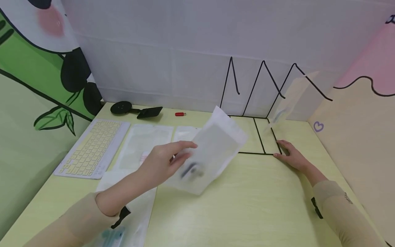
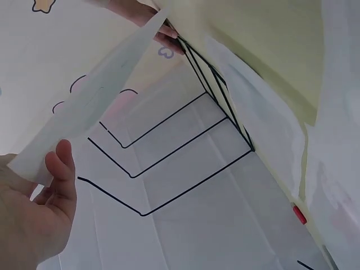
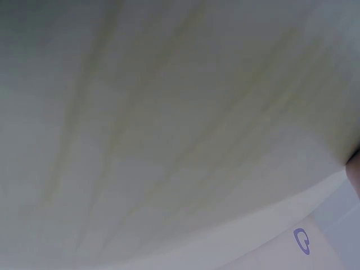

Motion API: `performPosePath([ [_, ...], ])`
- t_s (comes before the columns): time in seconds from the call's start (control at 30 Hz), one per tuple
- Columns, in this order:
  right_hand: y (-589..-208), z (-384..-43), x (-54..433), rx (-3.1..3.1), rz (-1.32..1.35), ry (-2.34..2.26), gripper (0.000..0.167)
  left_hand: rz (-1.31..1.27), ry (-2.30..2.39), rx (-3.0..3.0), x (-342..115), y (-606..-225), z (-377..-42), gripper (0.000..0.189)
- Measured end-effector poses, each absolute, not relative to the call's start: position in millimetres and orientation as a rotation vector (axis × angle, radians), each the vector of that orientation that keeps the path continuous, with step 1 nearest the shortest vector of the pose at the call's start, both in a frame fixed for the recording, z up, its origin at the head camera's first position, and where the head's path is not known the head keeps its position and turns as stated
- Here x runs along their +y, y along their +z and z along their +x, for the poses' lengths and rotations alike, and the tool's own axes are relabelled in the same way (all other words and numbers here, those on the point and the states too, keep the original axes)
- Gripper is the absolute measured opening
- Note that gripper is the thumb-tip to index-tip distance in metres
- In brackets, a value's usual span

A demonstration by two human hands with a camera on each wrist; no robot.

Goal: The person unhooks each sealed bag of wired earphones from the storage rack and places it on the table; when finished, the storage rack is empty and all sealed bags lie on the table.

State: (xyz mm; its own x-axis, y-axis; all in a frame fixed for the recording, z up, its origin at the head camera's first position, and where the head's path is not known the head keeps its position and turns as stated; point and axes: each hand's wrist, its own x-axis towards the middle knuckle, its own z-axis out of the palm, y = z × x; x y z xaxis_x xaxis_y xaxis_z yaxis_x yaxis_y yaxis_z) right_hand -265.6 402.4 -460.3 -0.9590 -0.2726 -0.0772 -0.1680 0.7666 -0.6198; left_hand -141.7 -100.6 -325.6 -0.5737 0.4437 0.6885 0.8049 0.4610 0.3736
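Note:
My left hand [image 1: 165, 161] pinches a thin white packet [image 1: 213, 147] between thumb and fingers, holding it tilted above the table. A dark blurred mark shows low on the packet. In the left wrist view, the same packet [image 2: 95, 101] slants up from the fingers. At the right end of a black wire rack [image 1: 259, 135], my right hand [image 1: 291, 157] holds the frame's end, thumb and fingers at its corner. A translucent sheet [image 1: 296, 92] stands leaning in the rack's last bay. The right wrist view shows mostly blurred tabletop, with a sliver of hand at its right edge.
A white keyboard [image 1: 95, 147] lies at the left. White sheets [image 1: 145, 137] and another [image 1: 132, 199] lie beside it. Toward the back are a black round-based stand [image 1: 121, 107] and a red USB stick [image 1: 180, 114]. A printed cloth wall [image 1: 154, 61] borders the table.

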Motion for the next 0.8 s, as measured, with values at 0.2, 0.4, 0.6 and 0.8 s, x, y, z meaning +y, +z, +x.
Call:
performPosePath([
  [0.2,-459.9,-265.2,401.4,2.807,-0.349,-0.951,0.078,-1.047,-0.982,-2.196,-107.3,-333.1,-128.0,0.035],
  [0.4,-462.0,-265.4,401.4,2.806,-0.363,-0.955,0.078,-0.968,-1.008,-2.270,-115.2,-341.8,-110.3,0.044],
  [0.6,-463.7,-265.4,403.4,2.812,-0.368,-0.941,0.077,-0.907,-1.057,-2.322,-119.8,-352.2,-95.3,0.051],
  [0.8,-463.0,-266.6,404.2,2.805,-0.374,-0.948,0.077,-0.848,-1.184,-2.460,-129.3,-361.0,-82.2,0.055],
])
